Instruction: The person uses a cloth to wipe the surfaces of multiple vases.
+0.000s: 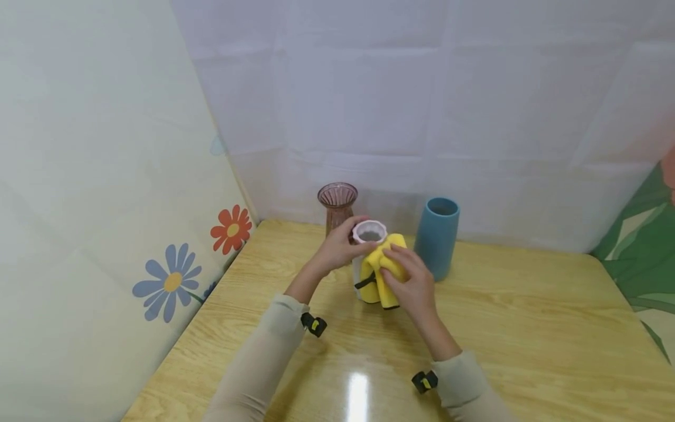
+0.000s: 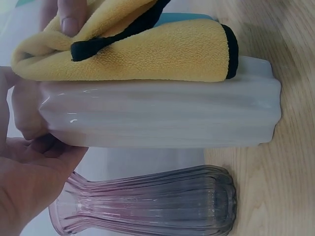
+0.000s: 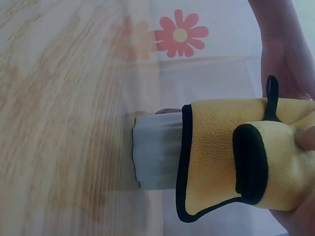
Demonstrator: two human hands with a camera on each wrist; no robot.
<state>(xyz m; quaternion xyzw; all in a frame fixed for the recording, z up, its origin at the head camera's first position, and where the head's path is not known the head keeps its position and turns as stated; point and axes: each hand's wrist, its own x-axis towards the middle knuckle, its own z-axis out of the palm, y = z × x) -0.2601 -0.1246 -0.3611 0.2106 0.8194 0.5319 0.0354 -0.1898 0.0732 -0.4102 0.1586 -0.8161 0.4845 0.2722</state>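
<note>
A white fluted vase stands upright on the wooden table, its scalloped rim facing up. Around its neck, just below the rim, my left hand holds it with thumb and fingers. My right hand grips a folded yellow cloth with black edging and presses it to the vase's right side. The cloth hangs down and covers much of that side; in the right wrist view only the lower part of the vase shows beyond the cloth.
Behind and left of the white vase is a pinkish-purple ribbed glass vase. A matte blue vase stands to the right, close to my right hand. The wooden table backs onto a white cloth wall; flower-printed hangings flank it.
</note>
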